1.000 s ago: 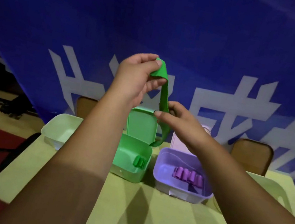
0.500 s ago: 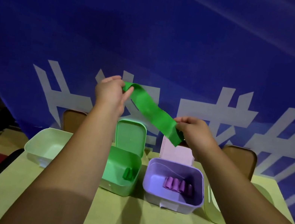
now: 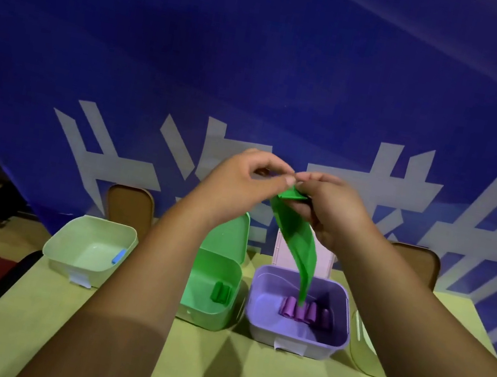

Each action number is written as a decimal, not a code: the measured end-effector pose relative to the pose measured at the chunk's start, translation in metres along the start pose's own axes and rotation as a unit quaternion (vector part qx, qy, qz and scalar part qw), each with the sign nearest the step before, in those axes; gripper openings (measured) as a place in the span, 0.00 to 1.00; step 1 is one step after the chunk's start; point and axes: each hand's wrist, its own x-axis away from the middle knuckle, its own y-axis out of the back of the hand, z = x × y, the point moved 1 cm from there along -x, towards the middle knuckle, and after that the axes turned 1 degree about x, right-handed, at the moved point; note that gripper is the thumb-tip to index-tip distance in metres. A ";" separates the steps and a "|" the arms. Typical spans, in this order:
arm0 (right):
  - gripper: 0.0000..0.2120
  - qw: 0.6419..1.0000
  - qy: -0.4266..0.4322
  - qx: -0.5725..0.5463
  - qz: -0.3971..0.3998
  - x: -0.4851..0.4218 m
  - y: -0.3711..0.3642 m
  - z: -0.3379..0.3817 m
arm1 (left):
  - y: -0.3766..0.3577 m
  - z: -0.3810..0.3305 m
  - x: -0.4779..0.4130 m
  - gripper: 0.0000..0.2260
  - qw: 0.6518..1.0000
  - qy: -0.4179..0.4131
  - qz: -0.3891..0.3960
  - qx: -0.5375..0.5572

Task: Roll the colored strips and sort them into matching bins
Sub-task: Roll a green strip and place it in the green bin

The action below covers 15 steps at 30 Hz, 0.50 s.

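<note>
Both hands are raised together in front of me over the bins. My left hand [image 3: 244, 177] and my right hand [image 3: 333, 210] pinch the top end of a green strip [image 3: 299, 240], which is folded over at my fingertips. The rest of the strip hangs down, and its tail dangles over the purple bin [image 3: 259, 310]. That bin holds several purple rolls [image 3: 301, 312]. The green bin [image 3: 206, 307], lid up, holds green rolls [image 3: 220, 292]. A pale green bin [image 3: 65, 242] at the left holds one small blue roll [image 3: 119, 256].
The bins stand in a row on a yellow-green table [image 3: 224, 376]. A pale bin [image 3: 361, 351] sits at the right, partly behind my right forearm. Two brown chair backs [image 3: 129, 207] and a blue banner stand behind the table.
My hands came together from spread apart. The strip, stretched between them before, now hangs down from my joined fingertips with its top end folded over.
</note>
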 end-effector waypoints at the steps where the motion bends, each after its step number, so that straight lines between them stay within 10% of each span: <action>1: 0.09 1.000 0.004 0.010 -0.006 -0.002 0.002 0.000 | -0.001 0.001 -0.001 0.07 0.999 -0.020 0.016 -0.029; 6: 0.08 1.000 0.016 0.018 -0.009 -0.003 0.005 0.005 | -0.015 0.005 -0.010 0.06 0.987 -0.074 -0.036 -0.136; 11: 0.10 0.999 -0.027 -0.035 -0.002 0.009 -0.001 0.017 | -0.017 0.005 -0.020 0.04 0.992 -0.019 -0.126 -0.003; 15: 0.06 0.989 0.095 0.096 -0.056 0.013 0.001 0.017 | -0.015 0.001 -0.026 0.04 0.983 0.004 -0.178 0.042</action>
